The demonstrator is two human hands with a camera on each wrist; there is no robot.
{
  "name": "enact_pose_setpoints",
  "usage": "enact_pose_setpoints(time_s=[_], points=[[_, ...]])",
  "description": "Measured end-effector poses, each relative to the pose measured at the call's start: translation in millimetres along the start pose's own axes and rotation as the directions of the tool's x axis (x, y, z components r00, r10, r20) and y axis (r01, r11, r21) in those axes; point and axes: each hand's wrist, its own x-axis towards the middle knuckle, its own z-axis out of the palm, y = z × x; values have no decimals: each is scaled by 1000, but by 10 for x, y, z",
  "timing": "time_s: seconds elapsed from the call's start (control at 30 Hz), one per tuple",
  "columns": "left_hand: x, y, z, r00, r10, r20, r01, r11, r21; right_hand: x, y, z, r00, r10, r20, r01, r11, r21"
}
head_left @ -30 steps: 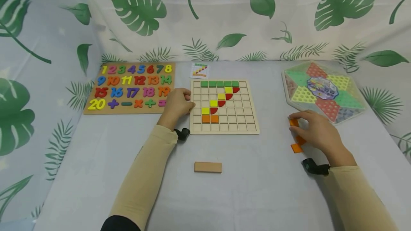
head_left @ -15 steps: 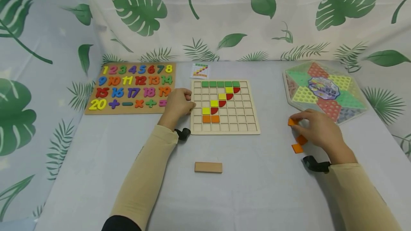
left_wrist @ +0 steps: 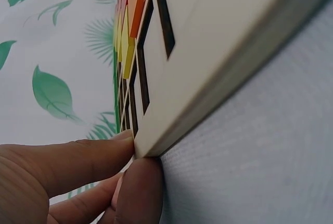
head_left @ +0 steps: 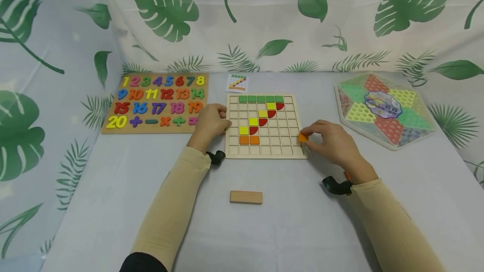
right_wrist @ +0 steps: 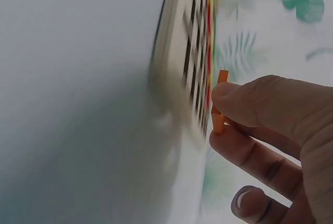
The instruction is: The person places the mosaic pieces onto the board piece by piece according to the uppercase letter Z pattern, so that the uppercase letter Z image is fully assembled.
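A wooden grid board [head_left: 280, 149] lies mid-table. Green, yellow, red and orange pieces fill some of its cells. At its left edge my left hand [head_left: 209, 124] pinches the rim between thumb and fingers; the left wrist view shows the fingertips [left_wrist: 124, 135] at the board's edge. My right hand [head_left: 336, 144] is over the board's right edge, pinching an orange tile [head_left: 303, 137] between thumb and finger. In the right wrist view that tile [right_wrist: 218, 122] stands on edge, apart from the board. Another orange piece [head_left: 347, 176] is mostly hidden behind my right wrist.
A pattern card [head_left: 237, 83] lies behind the board. On the left is a number board [head_left: 151, 128], partly under my left hand. A hexagonal box [head_left: 383, 104] is at the back right. In front lies a plain wooden block [head_left: 246, 197].
My right hand has carried the orange tile leftward from the loose orange pieces to the board's right edge. My left hand has stayed at the board's left edge.
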Motion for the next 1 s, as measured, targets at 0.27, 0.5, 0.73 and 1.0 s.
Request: enact_pose_setpoints(time_s=[0.27, 0.5, 0.73, 1.0], points=[[22, -36, 6, 1000, 11, 4, -11, 1000, 7, 299, -469, 268, 995, -80, 66, 81, 997, -2], [39, -35, -3, 1000, 11, 2, -11, 1000, 9, 419, -680, 365, 986, -151, 74, 153, 988, -27], [43, -17, 3, 1000, 12, -1, -12, 1000, 2, 443, -700, 398, 982, -174, 76, 178, 983, -49], [41, -25, -2, 1000, 13, -10, -13, 1000, 12, 430, -713, 395, 982, -171, 83, 175, 983, -45]])
